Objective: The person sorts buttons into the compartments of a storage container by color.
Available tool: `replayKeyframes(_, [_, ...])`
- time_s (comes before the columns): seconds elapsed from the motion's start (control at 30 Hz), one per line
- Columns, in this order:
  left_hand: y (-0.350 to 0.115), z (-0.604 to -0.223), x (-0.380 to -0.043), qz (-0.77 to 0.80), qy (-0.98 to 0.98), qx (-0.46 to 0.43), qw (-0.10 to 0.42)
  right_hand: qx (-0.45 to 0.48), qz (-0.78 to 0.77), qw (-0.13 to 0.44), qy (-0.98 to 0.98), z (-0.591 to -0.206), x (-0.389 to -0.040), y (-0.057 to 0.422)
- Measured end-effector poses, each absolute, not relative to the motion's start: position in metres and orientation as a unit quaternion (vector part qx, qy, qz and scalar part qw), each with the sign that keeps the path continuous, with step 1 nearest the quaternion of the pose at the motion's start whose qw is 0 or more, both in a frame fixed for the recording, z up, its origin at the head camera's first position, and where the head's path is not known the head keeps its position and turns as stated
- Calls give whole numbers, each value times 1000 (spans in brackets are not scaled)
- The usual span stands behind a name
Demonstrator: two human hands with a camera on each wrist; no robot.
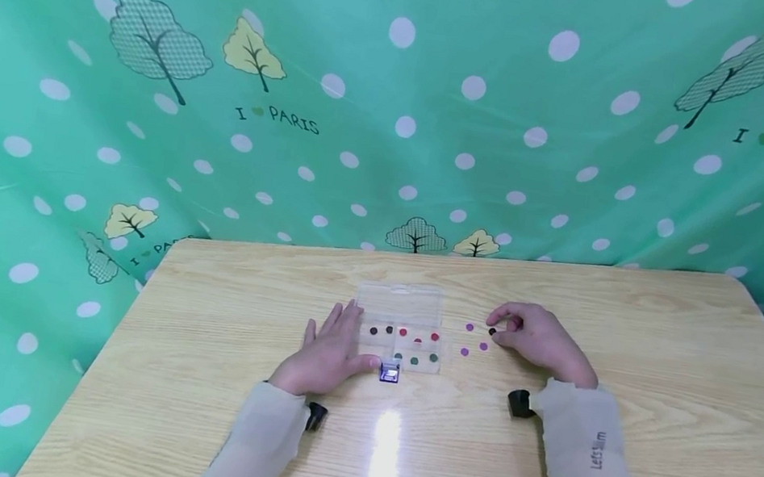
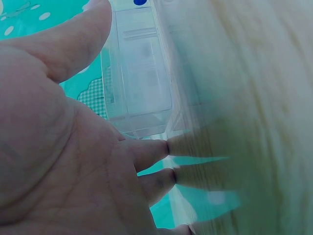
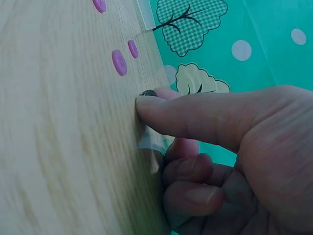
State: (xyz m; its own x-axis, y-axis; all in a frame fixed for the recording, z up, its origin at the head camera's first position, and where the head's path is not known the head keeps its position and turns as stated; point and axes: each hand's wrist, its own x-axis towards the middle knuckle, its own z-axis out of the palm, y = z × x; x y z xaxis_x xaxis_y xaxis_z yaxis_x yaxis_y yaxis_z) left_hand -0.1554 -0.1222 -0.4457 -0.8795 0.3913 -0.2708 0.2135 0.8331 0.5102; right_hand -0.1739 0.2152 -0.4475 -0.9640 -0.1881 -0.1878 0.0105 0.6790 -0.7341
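A clear plastic compartment box [image 1: 417, 367] lies on the table, its transparent lid [image 1: 398, 303] folded back. Two black buttons [image 1: 373, 331] sit in its back left part, red buttons [image 1: 403, 332] at back right and green buttons [image 1: 414, 361] at front right. My left hand [image 1: 325, 353] rests flat at the box's left side, fingers spread, thumb by a small blue-edged clear piece [image 1: 389, 373] at the front. To the right of the box, my right hand [image 1: 537, 338] pinches a black button [image 3: 148, 93] between thumb and index finger, close to the tabletop. Three purple buttons [image 3: 119, 62] lie between it and the box.
The wooden table [image 1: 180, 422] ends at a green dotted cloth [image 1: 371, 107] hanging behind it and at the sides. A bright light reflection [image 1: 383, 467] shows on the wood in front of the box. Both wrists wear black devices [image 1: 521, 403].
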Motion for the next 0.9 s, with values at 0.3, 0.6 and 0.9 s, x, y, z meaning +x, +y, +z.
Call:
replayKeyframes(0.3, [-121, -445, -153, 250, 936, 158, 191, -38, -398, 140, 906, -451, -173, 217])
replayKeyframes(0.6, [-119, -442, -155, 246, 937, 162, 186, -45, -398, 137, 906, -450, -177, 221])
replayKeyframes(0.9, [-121, -443, -155, 245, 938, 158, 187, -46, -386, 139, 911, -448, -177, 219])
